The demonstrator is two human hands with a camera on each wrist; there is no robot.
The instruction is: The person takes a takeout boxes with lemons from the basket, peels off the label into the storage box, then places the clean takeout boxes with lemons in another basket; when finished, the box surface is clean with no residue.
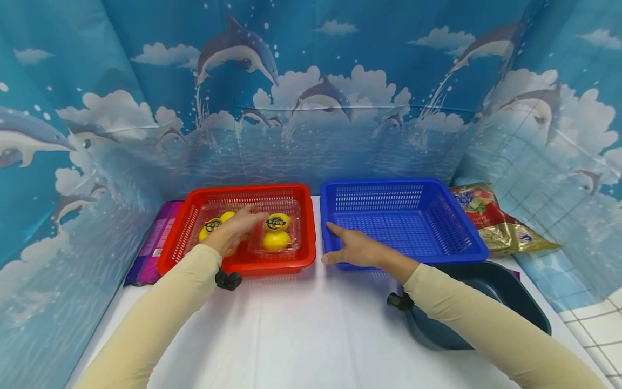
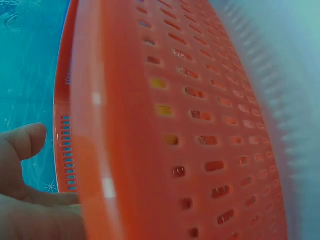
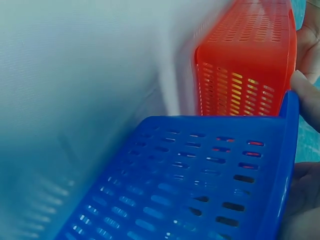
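Note:
My left hand [image 1: 236, 227] reaches over the red basket [image 1: 305, 259], its fingers extended above two clear plastic boxes. Yellow lemons [image 1: 276, 241] with black labels lie in the boxes. In the left wrist view, the raised thumb [image 2: 34, 140] stands apart from the fingers, beside the basket's rim [image 2: 95, 125]. To the right, my right hand [image 1: 357, 248] is at the near left corner of the blue basket [image 1: 389, 227], thumb and forefinger spread. Its thumb [image 3: 306, 92] shows close to the blue rim [image 3: 287, 150] in the right wrist view; other fingers are partly hidden behind that rim.
A dark green tub [image 1: 532, 308] stands at the near right, partly under my right forearm. Beside the blue basket lies a red and gold bag [image 1: 515, 232]. A purple packet [image 1: 148, 254] lies left of the red basket. A dolphin-print curtain [image 1: 311, 146] hangs behind the table.

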